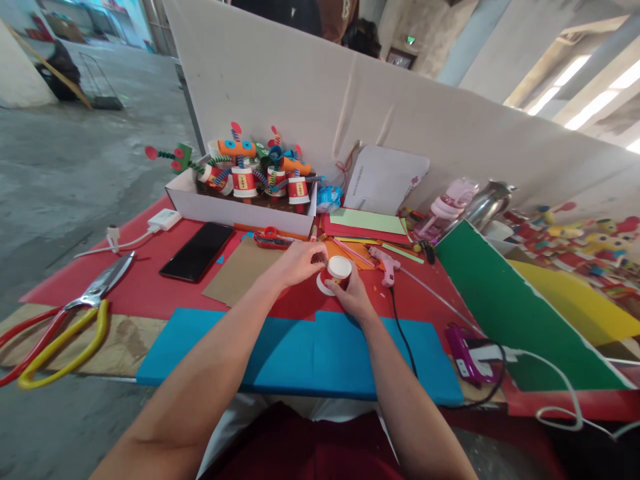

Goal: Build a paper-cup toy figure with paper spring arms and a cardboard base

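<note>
A small red-and-white paper cup (340, 267) is upside down over the red table covering, its white base facing up. My right hand (354, 293) is wrapped round its near right side, with the thumb across the front. On the cup's left, my left hand (301, 262) has its fingers curled in a pinch close to the wall. Whatever lies between those fingertips is too small to make out. Just right of the cup lies a pink hot glue gun (387, 265), its black cord running towards the table's front edge.
A white box (240, 215) of paper-cup figures stands at the back. Large scissors (93, 297), a black phone (197, 251) and brown card (246, 270) lie left. Blue paper (285, 347) covers the front edge. At right are a green board (520, 320) and purple power strip (467, 357).
</note>
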Available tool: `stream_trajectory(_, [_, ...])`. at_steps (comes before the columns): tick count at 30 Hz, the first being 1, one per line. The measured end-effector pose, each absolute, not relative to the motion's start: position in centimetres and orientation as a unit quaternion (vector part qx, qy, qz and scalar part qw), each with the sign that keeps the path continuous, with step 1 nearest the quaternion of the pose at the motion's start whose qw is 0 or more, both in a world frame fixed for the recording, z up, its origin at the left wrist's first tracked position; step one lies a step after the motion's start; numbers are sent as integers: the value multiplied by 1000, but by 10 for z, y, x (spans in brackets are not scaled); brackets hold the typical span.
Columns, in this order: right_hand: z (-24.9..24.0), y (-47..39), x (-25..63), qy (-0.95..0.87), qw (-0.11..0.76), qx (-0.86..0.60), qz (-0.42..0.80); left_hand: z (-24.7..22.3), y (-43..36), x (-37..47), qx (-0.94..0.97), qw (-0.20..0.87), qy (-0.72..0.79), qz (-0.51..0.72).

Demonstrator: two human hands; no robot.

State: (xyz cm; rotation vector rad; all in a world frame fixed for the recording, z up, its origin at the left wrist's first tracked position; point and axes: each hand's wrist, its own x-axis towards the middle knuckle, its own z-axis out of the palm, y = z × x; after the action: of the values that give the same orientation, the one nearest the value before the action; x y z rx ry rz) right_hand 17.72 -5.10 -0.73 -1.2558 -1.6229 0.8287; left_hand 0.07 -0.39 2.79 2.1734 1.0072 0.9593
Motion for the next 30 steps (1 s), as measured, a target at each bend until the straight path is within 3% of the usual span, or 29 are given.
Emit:
stream_trajectory(20, [-16,-48,179,-661,465,-496,316,28,-3,-1,782,338,374,367])
stream_trajectory(30, [-15,-48,179,-667,459,-494,316,30,-3,-4,799,282,384,367])
